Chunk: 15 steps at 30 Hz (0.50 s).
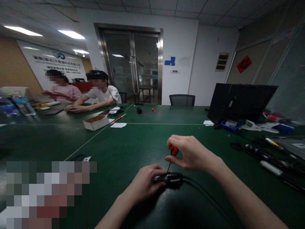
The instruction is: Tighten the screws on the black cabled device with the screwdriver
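Note:
My right hand [188,152] is closed around the red and black handle of a screwdriver [174,150]. The screwdriver's thin shaft points down, and its tip meets the top of a black corded device [174,180] lying on the green table [133,143]. My left hand [149,182] grips the left part of this device and holds it against the tabletop. A black cable [202,191] runs from the device's right end toward the lower right. The exact kind of device cannot be made out, and the screw spot under the tip is too small to see.
An open white box [96,122] and a paper sheet [118,125] lie ahead on the left. Farther off is an orange screwdriver [154,110]. A monitor [240,103], a blue tray [231,124] and black tools [269,156] occupy the right. Two people sit at the far left.

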{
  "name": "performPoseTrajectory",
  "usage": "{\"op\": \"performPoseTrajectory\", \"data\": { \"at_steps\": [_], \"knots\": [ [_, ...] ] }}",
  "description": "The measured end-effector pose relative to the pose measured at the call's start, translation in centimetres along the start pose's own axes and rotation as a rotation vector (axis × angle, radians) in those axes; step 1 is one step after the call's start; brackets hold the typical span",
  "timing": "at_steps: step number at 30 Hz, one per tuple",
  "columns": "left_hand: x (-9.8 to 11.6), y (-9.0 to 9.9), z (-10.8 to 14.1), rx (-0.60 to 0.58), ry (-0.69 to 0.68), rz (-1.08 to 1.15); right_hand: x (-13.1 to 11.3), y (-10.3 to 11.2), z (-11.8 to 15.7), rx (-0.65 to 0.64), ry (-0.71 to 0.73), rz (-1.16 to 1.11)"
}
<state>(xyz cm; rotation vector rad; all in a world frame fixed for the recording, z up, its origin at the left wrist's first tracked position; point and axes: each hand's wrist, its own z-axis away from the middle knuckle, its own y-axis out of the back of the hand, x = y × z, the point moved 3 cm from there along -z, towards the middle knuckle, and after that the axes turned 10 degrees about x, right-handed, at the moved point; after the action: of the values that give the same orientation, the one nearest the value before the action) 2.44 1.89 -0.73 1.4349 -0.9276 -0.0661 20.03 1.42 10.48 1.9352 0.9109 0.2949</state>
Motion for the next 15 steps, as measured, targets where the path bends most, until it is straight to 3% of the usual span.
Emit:
{"op": "performPoseTrajectory", "data": {
  "at_steps": [4,12,15],
  "knots": [
    [0.19,0.14,-0.03,0.000,-0.017,-0.010,0.01,0.10,0.20,-0.036,-0.018,-0.112],
    [0.08,0.11,-0.09,-0.006,0.003,-0.004,0.23,-0.35,-0.40,-0.007,-0.017,0.107],
    [0.12,0.10,-0.11,-0.004,0.006,0.000,0.01,-0.19,-0.20,-0.001,-0.002,0.063]
  ]
}}
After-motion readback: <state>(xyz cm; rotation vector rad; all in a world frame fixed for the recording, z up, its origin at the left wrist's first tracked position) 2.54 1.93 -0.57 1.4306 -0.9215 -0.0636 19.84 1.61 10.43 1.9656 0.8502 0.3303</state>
